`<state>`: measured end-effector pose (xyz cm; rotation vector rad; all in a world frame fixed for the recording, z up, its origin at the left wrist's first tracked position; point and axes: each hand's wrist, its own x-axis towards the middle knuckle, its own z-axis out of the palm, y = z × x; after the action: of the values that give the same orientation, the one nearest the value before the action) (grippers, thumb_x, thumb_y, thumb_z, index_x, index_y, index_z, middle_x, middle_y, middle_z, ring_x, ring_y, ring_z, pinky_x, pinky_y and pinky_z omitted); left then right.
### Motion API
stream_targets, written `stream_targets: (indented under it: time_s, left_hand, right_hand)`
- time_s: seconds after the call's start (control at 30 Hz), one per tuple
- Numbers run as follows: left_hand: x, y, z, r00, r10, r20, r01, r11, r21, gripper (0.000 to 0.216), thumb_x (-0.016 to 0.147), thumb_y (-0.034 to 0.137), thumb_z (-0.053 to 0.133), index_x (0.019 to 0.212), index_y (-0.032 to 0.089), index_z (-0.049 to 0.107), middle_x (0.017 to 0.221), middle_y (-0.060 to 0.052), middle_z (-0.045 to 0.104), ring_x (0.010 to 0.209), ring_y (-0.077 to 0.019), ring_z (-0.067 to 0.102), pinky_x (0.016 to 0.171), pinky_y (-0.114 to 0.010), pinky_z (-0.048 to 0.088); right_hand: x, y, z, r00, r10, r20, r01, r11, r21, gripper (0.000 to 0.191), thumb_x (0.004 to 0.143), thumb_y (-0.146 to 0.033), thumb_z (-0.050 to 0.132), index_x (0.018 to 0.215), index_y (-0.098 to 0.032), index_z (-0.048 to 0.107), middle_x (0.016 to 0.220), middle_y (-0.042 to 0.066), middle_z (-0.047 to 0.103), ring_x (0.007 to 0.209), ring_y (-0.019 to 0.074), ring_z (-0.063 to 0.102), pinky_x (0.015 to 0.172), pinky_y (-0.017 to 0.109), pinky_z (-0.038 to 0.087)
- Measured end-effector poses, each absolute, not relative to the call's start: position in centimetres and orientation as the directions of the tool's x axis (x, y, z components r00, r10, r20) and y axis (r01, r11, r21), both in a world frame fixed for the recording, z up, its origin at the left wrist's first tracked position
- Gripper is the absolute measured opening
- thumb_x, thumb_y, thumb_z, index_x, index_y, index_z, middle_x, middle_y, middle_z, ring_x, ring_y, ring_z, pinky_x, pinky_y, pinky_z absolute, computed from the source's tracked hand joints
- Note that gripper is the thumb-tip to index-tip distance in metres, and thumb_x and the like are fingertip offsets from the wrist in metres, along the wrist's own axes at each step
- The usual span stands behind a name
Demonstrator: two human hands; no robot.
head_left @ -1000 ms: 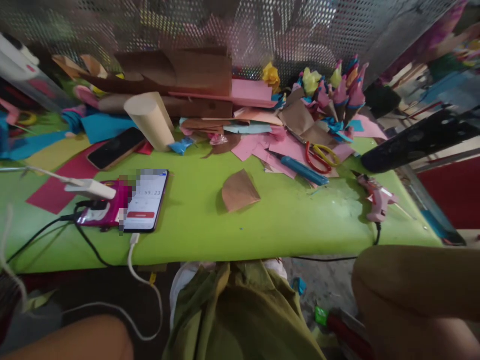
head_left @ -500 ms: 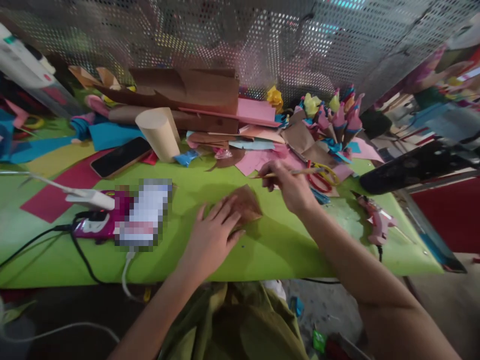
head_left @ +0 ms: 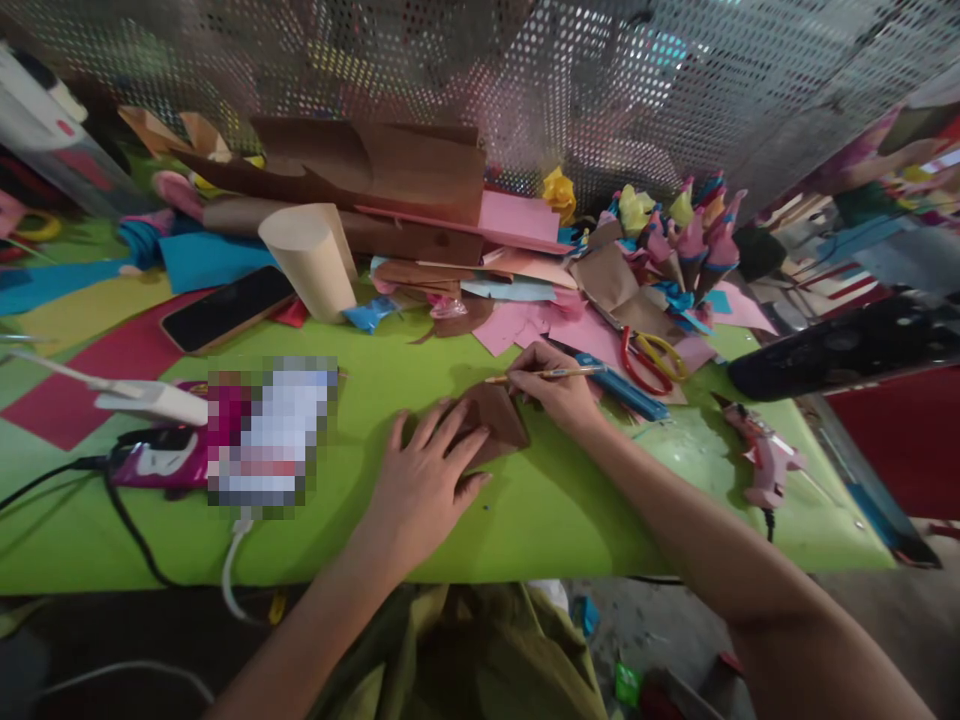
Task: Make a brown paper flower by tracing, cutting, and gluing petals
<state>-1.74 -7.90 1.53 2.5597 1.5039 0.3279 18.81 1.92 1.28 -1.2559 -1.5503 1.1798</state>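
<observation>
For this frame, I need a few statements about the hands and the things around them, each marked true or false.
1. The left hand lies flat on the brown paper. True.
2. The right hand is empty. False: it grips a thin stick.
3. The pink glue gun lies to the right of both hands. True.
4. The beige paper roll lies on its side. False: it stands on end, behind the dark phone.

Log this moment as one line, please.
left hand: flat on brown paper | right hand: grips pencil near paper's far edge | surface: green table
</observation>
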Motion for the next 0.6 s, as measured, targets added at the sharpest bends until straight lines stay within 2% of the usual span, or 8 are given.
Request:
stream_targets:
  time_s: [0.3,0.4,0.6]
  left_hand:
    - [-1.6,-8.4,1.5,0.477,0.871,0.116,0.835,-0.491,0.25,0.042,0.098,0.045,0.051,0.137,0.029,0.057,0.154,-0.007,0.049,0.14,-0.0313,0.043,0.11,-0.06,0.038]
    - [-1.6,-8.7,1.4,0.485,0.867,0.113,0.836,-0.498,0.232,0.043,0.1,0.047,0.045,0.138,0.029,0.056,0.156,-0.006,0.047,0.142,-0.0288,0.04,0.111,-0.058,0.038]
    - [-1.7,-8.9,1.6,0.479,0.87,0.119,0.846,-0.494,0.204,0.044,0.099,0.047,0.048,0.139,0.029,0.056,0.155,-0.006,0.047,0.142,-0.0276,0.04,0.112,-0.056,0.038]
  right_hand:
    - [18.8,1.1,2.0,-0.177,0.984,0.029,0.291,0.081,-0.953,0.017,0.074,-0.037,0.071,0.068,-0.025,0.061,0.06,-0.001,0.063,0.051,0.0142,0.051,0.047,0.027,0.039]
    - [19.1,1.1,1.8,-0.167,0.986,0.021,0.33,0.076,-0.941,0.02,0.073,-0.04,0.073,0.07,-0.023,0.063,0.059,0.0,0.064,0.048,0.0134,0.05,0.044,0.026,0.037]
    - [19.5,1.0,1.7,-0.171,0.985,-0.001,0.353,0.061,-0.934,0.023,0.073,-0.041,0.075,0.069,-0.022,0.063,0.057,0.0,0.063,0.047,0.0135,0.051,0.043,0.025,0.036]
